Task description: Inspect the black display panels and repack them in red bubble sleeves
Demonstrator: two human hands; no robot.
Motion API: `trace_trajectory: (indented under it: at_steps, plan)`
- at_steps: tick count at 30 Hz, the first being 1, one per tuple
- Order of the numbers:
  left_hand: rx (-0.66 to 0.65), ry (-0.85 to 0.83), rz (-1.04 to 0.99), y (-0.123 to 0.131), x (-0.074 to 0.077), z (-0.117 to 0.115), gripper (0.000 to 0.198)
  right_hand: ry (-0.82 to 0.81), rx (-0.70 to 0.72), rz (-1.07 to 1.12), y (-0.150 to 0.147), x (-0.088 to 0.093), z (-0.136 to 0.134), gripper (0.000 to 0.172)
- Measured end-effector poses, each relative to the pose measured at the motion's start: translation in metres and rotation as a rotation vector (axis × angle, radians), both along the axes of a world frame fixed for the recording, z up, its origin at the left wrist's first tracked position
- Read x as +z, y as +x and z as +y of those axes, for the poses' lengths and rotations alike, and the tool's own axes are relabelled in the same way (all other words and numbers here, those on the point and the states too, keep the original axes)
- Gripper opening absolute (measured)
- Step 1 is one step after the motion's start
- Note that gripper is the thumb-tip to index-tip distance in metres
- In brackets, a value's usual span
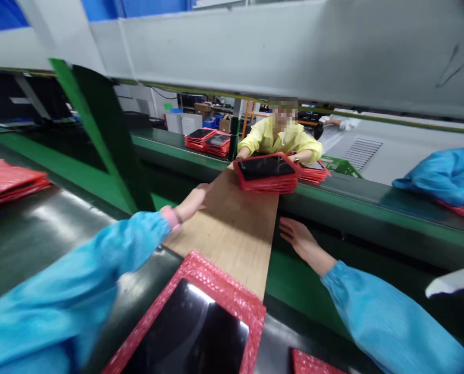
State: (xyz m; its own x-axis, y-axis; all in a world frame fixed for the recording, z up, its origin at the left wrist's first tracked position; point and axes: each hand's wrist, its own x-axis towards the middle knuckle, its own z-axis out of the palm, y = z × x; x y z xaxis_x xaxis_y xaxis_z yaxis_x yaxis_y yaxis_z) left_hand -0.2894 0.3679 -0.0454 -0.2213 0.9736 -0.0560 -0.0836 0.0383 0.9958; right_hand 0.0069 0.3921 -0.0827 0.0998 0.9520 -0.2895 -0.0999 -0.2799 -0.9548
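Both my arms, in blue sleeves, reach forward along a wooden board (pixel 232 228) that bridges two green benches. My left hand (pixel 195 201) is stretched out at the board's left edge, with nothing seen in it. My right hand (pixel 299 238) hangs off the board's right side, fingers extended, holding nothing. Past my hands, a stack of red bubble-wrap sleeves (pixel 269 184) sits at the board's far end, topped by a dark screen panel (pixel 266 166). Close below me lies another dark panel (pixel 189 332) on red bubble wrap (pixel 224 283).
A co-worker in a yellow top (pixel 281 137) has both hands at the far stack. More red stacks (pixel 208 141) stand on the far bench, and another red pile (pixel 14 182) is at left. A green post (pixel 99 135) rises beside my left arm; a grey beam (pixel 232 47) runs overhead.
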Motion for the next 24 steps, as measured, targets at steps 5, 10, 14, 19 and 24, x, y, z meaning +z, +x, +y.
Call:
trace_trajectory:
  at_steps: [5, 10, 14, 19, 24]
  plan:
    - [0.181, -0.315, 0.088, -0.062, -0.026, -0.205, 0.026, -0.038, 0.252, 0.082, -0.008, 0.001, -0.145, 0.025]
    - [-0.111, -0.597, -0.161, -0.048, -0.042, -0.311, 0.033, -0.509, 0.205, 0.171, 0.006, -0.032, -0.288, 0.037]
    - [-0.331, -0.673, -0.394, -0.022, -0.031, -0.313, 0.022, -0.538, 0.31, 0.29, -0.022, -0.036, -0.341, 0.039]
    - [-0.329, -0.754, -0.428, -0.015, -0.023, -0.306, 0.025, -0.488, 0.273, 0.339, -0.059, -0.034, -0.34, 0.046]
    - [-0.28, -0.758, -0.501, -0.004, -0.031, -0.309, 0.029, -0.529, 0.386, 0.47, -0.058, -0.033, -0.331, 0.043]
